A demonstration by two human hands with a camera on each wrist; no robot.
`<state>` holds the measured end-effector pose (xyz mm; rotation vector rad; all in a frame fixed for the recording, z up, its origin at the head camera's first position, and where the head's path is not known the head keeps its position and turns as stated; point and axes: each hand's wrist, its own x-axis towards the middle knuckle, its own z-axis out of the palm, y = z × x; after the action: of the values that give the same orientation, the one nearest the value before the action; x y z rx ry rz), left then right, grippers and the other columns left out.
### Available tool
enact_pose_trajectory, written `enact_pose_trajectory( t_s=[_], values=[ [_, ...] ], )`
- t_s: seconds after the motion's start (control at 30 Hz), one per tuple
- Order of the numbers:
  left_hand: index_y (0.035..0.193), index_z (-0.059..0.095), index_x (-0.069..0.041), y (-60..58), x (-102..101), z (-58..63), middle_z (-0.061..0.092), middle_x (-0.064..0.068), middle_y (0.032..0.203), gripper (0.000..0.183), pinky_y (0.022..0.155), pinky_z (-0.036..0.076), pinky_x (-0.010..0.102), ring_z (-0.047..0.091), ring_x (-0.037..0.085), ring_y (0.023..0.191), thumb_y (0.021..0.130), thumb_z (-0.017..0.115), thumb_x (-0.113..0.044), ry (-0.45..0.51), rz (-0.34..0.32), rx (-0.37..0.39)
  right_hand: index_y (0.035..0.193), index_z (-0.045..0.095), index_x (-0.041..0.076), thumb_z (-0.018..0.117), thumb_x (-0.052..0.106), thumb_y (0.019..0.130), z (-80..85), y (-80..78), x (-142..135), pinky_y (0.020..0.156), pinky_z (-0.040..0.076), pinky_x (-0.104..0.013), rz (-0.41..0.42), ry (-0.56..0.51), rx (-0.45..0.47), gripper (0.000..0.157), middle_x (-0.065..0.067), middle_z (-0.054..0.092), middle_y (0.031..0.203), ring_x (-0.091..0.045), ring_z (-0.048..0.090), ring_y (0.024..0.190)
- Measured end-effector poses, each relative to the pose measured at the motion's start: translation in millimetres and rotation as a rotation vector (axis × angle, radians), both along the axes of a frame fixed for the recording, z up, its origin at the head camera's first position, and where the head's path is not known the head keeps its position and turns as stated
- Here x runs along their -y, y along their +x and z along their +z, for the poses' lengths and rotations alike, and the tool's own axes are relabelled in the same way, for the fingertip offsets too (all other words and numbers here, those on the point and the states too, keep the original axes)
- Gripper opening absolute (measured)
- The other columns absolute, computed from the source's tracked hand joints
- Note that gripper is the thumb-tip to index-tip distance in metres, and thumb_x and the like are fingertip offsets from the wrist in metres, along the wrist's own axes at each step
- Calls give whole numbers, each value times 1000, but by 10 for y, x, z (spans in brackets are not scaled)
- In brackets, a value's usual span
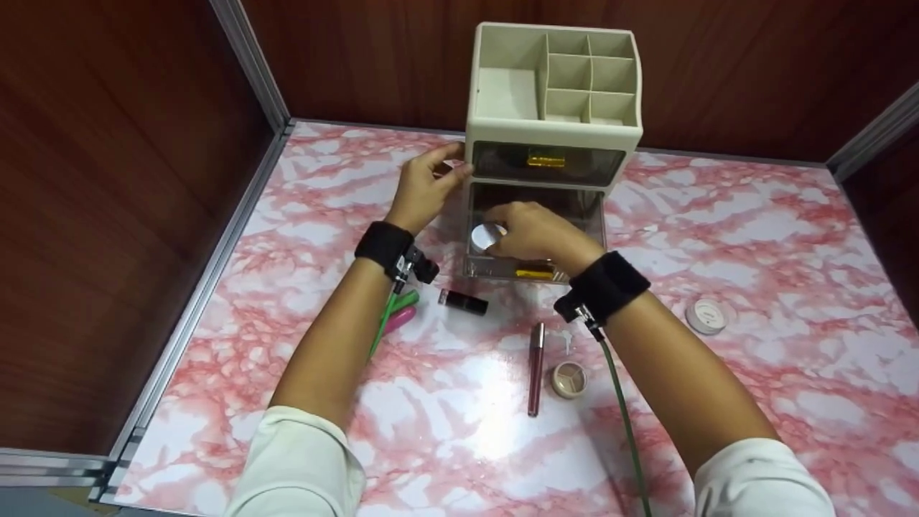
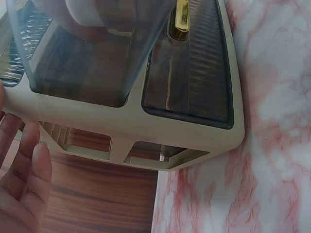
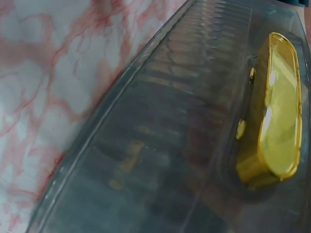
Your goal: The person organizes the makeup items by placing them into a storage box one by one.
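Observation:
A cream cosmetics organizer stands at the back of the table. Its lower clear drawer is pulled out. My right hand reaches down into this drawer and pinches a small round jar with a white top at its left side. Through the drawer wall, the left wrist view gives a blurred look at those fingers. My left hand rests its fingertips against the organizer's left side, fingers fairly straight. Only the drawer's outside and gold handle show in the right wrist view.
In front of the drawer lie a black lipstick tube, a dark red lip gloss tube and a three-shade round pot. A white round container sits to the right. Green and pink items lie partly behind the left forearm.

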<state>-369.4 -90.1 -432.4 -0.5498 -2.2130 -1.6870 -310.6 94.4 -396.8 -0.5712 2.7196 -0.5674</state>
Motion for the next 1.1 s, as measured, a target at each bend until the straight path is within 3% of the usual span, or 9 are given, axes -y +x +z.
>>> enact_pose_trajectory(
  t_s=[0.4, 0.63, 0.8, 1.0, 1.1],
  values=[
    [112, 62, -10, 10, 22, -1, 62, 2, 99, 38, 64, 48, 26, 59, 17, 76, 79, 67, -27, 13, -20, 20, 113, 60, 21, 73, 34, 71, -32, -31, -25, 81, 43, -36, 84, 11, -40, 46, -1, 60, 97, -20, 54, 87],
    [112, 61, -4, 290, -1, 262, 61, 4, 100, 32, 65, 48, 25, 58, 27, 80, 82, 64, -14, 7, -30, 22, 112, 61, 23, 75, 33, 70, -39, -25, -45, 75, 44, -33, 84, -14, -35, 46, -2, 59, 86, -19, 55, 78],
    [112, 60, -3, 289, -4, 265, 61, 5, 100, 32, 65, 48, 26, 58, 30, 81, 83, 64, -14, 18, -46, 14, 116, 59, 20, 74, 32, 72, -45, -25, -68, 78, 44, -34, 91, -37, -15, 48, -2, 60, 94, -18, 55, 84],
    [111, 62, -5, 282, -7, 264, 62, 4, 99, 30, 66, 48, 25, 57, 30, 81, 82, 65, -12, 15, -31, 20, 113, 61, 18, 70, 23, 76, -48, -26, -81, 83, 43, -33, 147, -52, -18, 39, -2, 62, 104, -18, 56, 92],
    [110, 62, -6, 277, -10, 267, 62, 3, 98, 29, 64, 48, 25, 57, 28, 79, 82, 65, -12, 14, -27, 23, 112, 63, 17, 70, 22, 77, -35, -25, -80, 81, 44, -32, 185, -47, -31, 36, -1, 63, 98, -18, 57, 88]
  ],
)
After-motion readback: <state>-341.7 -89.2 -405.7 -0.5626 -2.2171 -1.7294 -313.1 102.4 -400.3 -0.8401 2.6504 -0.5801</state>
